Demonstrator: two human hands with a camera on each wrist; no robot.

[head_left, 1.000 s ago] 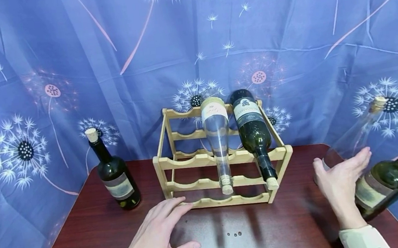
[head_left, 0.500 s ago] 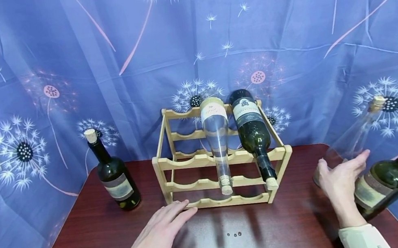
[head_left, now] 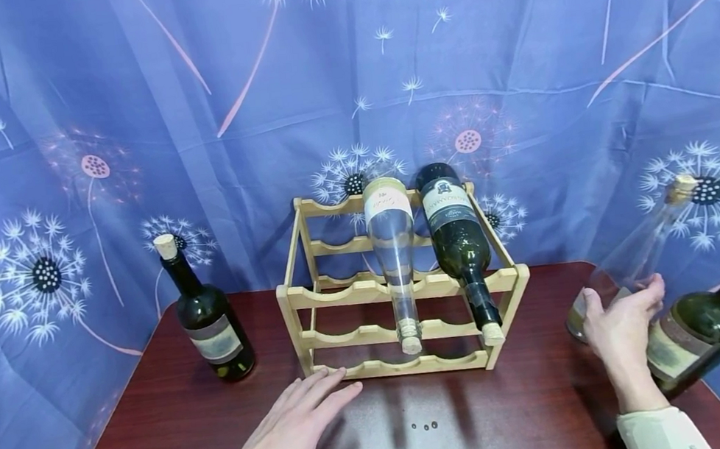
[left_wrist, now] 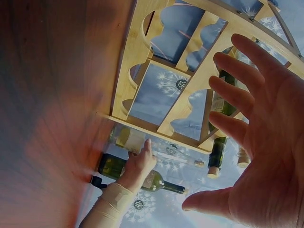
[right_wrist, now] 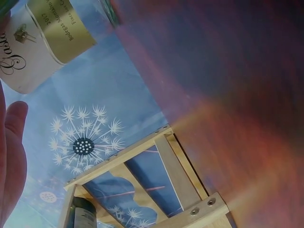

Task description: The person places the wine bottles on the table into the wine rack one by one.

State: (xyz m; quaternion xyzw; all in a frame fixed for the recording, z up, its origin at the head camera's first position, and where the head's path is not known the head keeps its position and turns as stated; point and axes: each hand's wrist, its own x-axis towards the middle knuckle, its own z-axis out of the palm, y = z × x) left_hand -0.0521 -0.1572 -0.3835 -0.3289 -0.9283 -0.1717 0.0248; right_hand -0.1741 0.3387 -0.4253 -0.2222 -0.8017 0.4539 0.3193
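My right hand is beside a corked clear glass bottle standing on the right of the table. In the right wrist view, the thumb lies apart from the bottle's white and gold label; the other fingers' contact is hidden. Just right of this hand stands a corked dark green wine bottle. My left hand hovers in front of a wooden wine rack, fingers spread, holding nothing. On the rack's top level lie a clear bottle and a dark bottle, corks toward me.
Another corked green bottle stands at the left of the dark red table. A few small dark spots lie before the rack. Blue dandelion-print cloth hangs behind and at both sides.
My right hand has shifted a little to the right, uncovering more of the clear bottle's base. My left hand has drifted slightly right and down. The bottles have stayed put.
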